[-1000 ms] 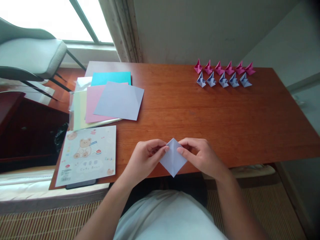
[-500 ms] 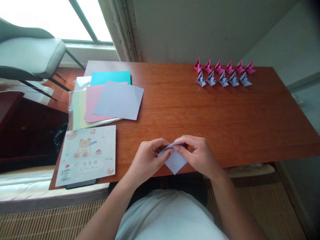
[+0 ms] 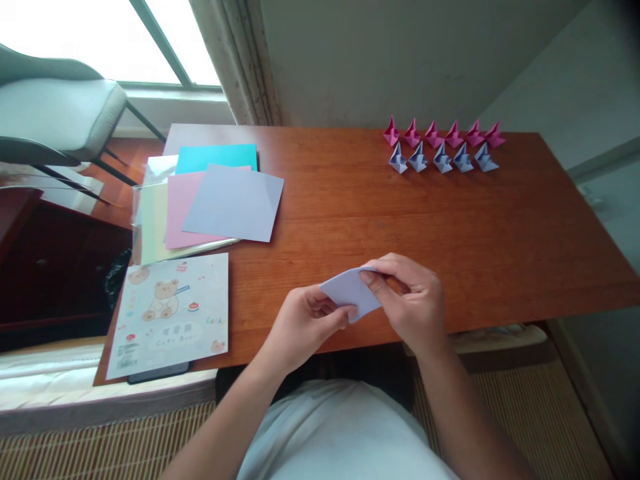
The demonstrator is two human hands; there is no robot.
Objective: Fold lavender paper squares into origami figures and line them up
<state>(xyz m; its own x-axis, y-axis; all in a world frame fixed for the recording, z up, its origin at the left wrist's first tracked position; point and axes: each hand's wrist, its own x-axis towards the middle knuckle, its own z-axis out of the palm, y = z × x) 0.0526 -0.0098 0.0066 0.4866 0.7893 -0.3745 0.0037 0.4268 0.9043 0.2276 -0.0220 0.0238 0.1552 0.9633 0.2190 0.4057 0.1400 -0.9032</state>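
A small folded piece of lavender origami paper (image 3: 351, 292) is held between both hands above the table's front edge. My left hand (image 3: 313, 320) pinches its lower left side, with the thumb on the near face and the other fingers curled behind. At the upper right edge, the thumb and fingers of my right hand (image 3: 410, 293) close on the same paper. Its back layers are hidden from me.
On the wooden table (image 3: 330, 220), loose coloured sheets (image 3: 233, 203) lie at the left, behind a bear-printed paper pack (image 3: 170, 313) resting partly on a dark flat object (image 3: 157, 373). Pink folded figures (image 3: 434, 135) and lavender folded figures (image 3: 443, 160) stand in two rows at back right.
The folded paper has been turned, from point-down to a slanted position. My right hand has moved slightly right and up to its upper right edge; my left hand now grips lower.
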